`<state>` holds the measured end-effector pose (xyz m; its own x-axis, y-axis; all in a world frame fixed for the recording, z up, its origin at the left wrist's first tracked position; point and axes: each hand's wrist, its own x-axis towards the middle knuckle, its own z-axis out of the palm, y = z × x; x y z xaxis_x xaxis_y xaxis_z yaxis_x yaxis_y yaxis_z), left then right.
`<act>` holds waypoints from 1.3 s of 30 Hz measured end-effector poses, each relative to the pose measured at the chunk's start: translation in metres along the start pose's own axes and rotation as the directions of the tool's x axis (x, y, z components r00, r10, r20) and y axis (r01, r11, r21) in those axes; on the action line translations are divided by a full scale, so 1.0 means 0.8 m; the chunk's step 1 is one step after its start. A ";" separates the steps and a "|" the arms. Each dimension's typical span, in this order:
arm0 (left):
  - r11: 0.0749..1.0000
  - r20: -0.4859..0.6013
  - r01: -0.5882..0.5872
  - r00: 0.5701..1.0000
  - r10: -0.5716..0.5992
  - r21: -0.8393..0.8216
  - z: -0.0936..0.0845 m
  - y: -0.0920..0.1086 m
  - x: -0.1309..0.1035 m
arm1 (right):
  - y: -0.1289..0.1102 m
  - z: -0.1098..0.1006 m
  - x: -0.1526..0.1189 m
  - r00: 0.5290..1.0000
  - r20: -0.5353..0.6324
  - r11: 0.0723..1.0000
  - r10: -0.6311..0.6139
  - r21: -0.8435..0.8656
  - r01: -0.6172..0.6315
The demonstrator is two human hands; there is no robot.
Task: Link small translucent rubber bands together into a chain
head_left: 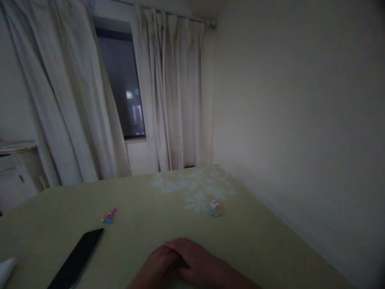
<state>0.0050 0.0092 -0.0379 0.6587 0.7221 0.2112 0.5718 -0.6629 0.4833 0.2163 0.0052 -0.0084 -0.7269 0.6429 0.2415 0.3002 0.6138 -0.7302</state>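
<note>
Two hands are resting together on a pale yellow-green desk [270, 241] in a dim room, at 6 o'clock in the head view. The right hand [197, 261] is lying palm down over the left hand [156, 267], fingers loosely curled; the left one is largely covered, its wrist cut off by the lower edge, and whether either is enclosing anything cannot be told. Both are pointing toward 11 o'clock.

At 8 o'clock from the hands a black phone [77, 259] is lying flat, a thin glossy slab with its long axis running from 7 to 1 o'clock and its near end cut off by the frame. Just beyond its far end, at 10 o'clock from the hands, a small cluster of bright pieces [108, 216] in pink, yellow and blue is sitting apart, too small to identify. At 1 o'clock from the hands, well apart, a small clear ball [215, 208] with a pinkish speck inside is standing on a faded white floral print in the desk covering. A white object [6, 269] is poking in at the lower left corner, mostly out of view.

Behind the desk, creased cream curtains [171, 96] are framing a dark window [123, 84].
</note>
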 end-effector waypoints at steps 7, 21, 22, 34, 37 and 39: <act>1.000 -0.017 0.001 1.000 -0.001 -0.012 -0.007 0.008 0.000 | 0.003 0.000 0.002 1.000 0.013 1.000 0.002 -0.011 -0.002; 0.999 -0.060 -0.010 0.998 0.008 -0.034 0.000 0.000 -0.001 | 0.004 0.000 0.002 1.000 0.013 1.000 0.003 -0.006 -0.002; 0.999 -0.057 -0.011 0.998 0.009 -0.041 -0.001 0.001 -0.001 | 0.004 0.000 0.002 1.000 0.013 1.000 0.003 -0.009 -0.003; 0.999 -0.017 -0.013 1.000 0.012 -0.051 -0.009 0.011 0.004 | 0.001 0.002 0.003 1.000 -0.003 1.000 0.006 -0.003 -0.006; 1.000 -0.018 -0.017 1.000 0.016 -0.021 -0.010 0.012 0.004 | 0.006 0.002 0.002 1.000 0.009 0.997 -0.003 -0.080 0.004; 0.999 -0.021 -0.031 0.999 0.032 0.016 -0.012 0.011 0.004 | 0.012 -0.004 0.002 1.000 0.010 0.985 0.004 -0.172 -0.003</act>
<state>0.0074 0.0076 -0.0251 0.6660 0.7049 0.2441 0.5586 -0.6882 0.4629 0.2201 0.0136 -0.0130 -0.7318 0.6409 0.2318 0.4037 0.6817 -0.6102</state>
